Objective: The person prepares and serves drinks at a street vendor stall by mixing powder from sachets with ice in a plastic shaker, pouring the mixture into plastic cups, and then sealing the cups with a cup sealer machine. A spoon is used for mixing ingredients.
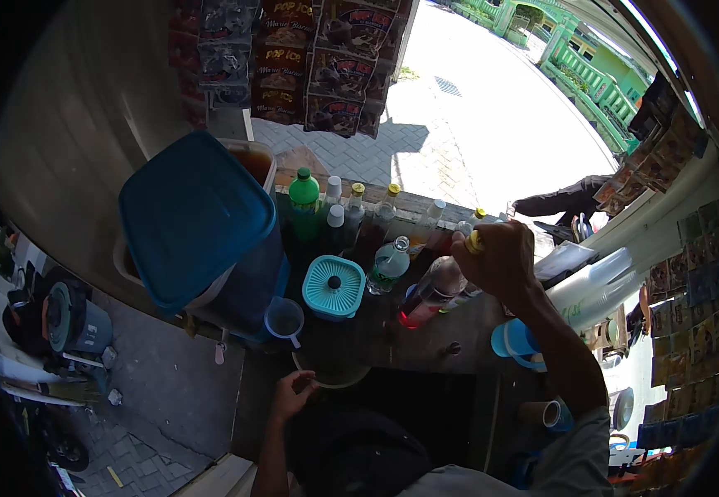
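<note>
R hand (504, 257): clenched on yellow cap (475, 242), atop red-liq. btl (440, 282), betw. near & far edges of counter (351, 341). L hand (293, 396): fingers curled at bowl (339, 386) rim, nr. edge; grip unconfirmed, dim. Status: btl part-empty, cap not off.

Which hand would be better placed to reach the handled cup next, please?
Probably the left hand: it is nearer the handled cup, while the right hand is farther off, by the bottles.
</note>
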### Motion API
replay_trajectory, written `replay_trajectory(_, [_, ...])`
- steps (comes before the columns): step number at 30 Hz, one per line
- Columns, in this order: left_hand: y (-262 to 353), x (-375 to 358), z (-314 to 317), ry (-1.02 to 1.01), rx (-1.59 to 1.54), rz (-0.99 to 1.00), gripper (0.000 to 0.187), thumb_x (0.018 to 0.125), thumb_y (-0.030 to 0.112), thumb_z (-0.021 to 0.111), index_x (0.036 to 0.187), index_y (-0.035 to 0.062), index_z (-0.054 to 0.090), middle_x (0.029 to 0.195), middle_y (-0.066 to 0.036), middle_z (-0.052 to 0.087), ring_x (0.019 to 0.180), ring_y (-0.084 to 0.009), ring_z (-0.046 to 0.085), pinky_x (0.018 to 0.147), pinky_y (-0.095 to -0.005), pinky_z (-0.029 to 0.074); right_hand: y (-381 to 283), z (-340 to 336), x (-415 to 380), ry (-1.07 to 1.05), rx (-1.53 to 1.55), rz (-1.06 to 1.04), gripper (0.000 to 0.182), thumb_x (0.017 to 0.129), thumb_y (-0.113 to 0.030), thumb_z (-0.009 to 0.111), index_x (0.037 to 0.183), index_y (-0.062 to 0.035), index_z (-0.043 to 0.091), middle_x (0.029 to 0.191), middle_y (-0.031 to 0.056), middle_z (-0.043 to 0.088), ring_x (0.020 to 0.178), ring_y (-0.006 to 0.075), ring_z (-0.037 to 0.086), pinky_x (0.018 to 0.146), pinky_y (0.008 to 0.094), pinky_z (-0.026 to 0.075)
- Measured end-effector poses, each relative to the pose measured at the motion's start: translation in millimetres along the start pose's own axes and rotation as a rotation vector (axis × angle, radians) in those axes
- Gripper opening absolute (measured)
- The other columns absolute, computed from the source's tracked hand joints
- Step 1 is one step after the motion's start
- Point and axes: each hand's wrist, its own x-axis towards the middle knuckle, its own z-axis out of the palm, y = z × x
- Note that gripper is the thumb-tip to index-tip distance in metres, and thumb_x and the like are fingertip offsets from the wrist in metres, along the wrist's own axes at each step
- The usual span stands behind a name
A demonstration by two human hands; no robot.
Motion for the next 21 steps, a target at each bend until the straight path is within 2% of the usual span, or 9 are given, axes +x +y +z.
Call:
replay_trajectory(1, [-12, -2, 0, 0.021, 0.045, 0.018, 0.024, 0.082, 0.007, 0.07, 0.104, -0.0003, 0.064, 0.097, -0.008, 0.067, 0.089, -0.0154, 0.064, 0.082, -0.0303, 0.051, 2, -18, 20, 0.076, 0.01, -0.013, 0.035, 0.072, -0.029, 0.068, 0.049, -0.004, 0.057, 0.042, 0.0119, 0.05, 0.039, 0.0275, 0.055, 0.043, 0.0358, 0.044])
replay_trajectory(3, [-22, -7, 1, 0.02, 0.016, -0.006, 0.022, 0.083, 0.007, 0.07, 0.103, 0.0001, 0.064, 0.096, -0.008, 0.067, 0.089, -0.0149, 0.064, 0.081, -0.0297, 0.051, 13, -43, 59, 0.197, -0.161, -0.066, 0.037, 0.072, -0.03, 0.067, 0.05, -0.0028, 0.057, 0.043, 0.0129, 0.051, 0.041, 0.0293, 0.057, 0.046, 0.0376, 0.048])
replay_trajectory(5, [-27, -10, 2, 0.008, -0.011, -0.036, 0.021, 0.083, 0.007, 0.069, 0.102, 0.0004, 0.064, 0.095, -0.007, 0.068, 0.089, -0.0144, 0.064, 0.081, -0.0291, 0.051, 18, -61, 88, 0.246, -0.28, -0.039, 0.036, 0.073, -0.031, 0.065, 0.053, -0.0015, 0.06, 0.048, 0.0147, 0.055, 0.049, 0.0303, 0.06, 0.052, 0.0383, 0.051])
replay_trajectory(6, [-28, -11, 3, 0.014, -0.036, -0.048, 0.02, 0.083, 0.007, 0.069, 0.101, 0.0001, 0.065, 0.094, -0.007, 0.068, 0.089, -0.0141, 0.064, 0.081, -0.0289, 0.051, 27, -61, 99, 0.337, -0.224, -0.094, 0.037, 0.073, -0.033, 0.063, 0.056, -0.001, 0.061, 0.05, 0.0153, 0.057, 0.051, 0.0299, 0.062, 0.054, 0.0388, 0.051])
replay_trajectory(10, [-38, -13, 1, 0.068, -0.117, -0.088, 0.017, 0.083, 0.007, 0.069, 0.098, -0.0008, 0.065, 0.093, -0.007, 0.068, 0.088, -0.0132, 0.064, 0.08, -0.0281, 0.051, 36, -48, 131, 0.146, -0.213, 0.097, 0.041, 0.072, -0.038, 0.06, 0.057, -0.0002, 0.062, 0.052, 0.0153, 0.059, 0.05, 0.0292, 0.061, 0.054, 0.0391, 0.051])
replay_trajectory(14, [-51, -20, -9, 0.132, -0.122, -0.068, 0.017, 0.084, 0.007, 0.069, 0.098, -0.0009, 0.065, 0.093, -0.007, 0.068, 0.086, -0.0124, 0.063, 0.079, -0.0275, 0.051, 50, -2, 142, 0.053, -0.185, 0.146, 0.042, 0.074, -0.04, 0.059, 0.061, -0.0001, 0.065, 0.055, 0.0177, 0.06, 0.053, 0.0299, 0.064, 0.055, 0.04, 0.051])
replay_trajectory(21, [-49, -45, -24, 0.25, -0.105, -0.146, 0.018, 0.083, 0.008, 0.068, 0.099, 0.0, 0.065, 0.094, -0.007, 0.067, 0.089, -0.0127, 0.063, 0.081, -0.0269, 0.05, 68, 92, 126, -0.15, -0.123, 0.161, 0.039, 0.073, -0.038, 0.061, 0.069, -0.0007, 0.068, 0.065, 0.02, 0.064, 0.062, 0.0318, 0.066, 0.06, 0.0415, 0.051])
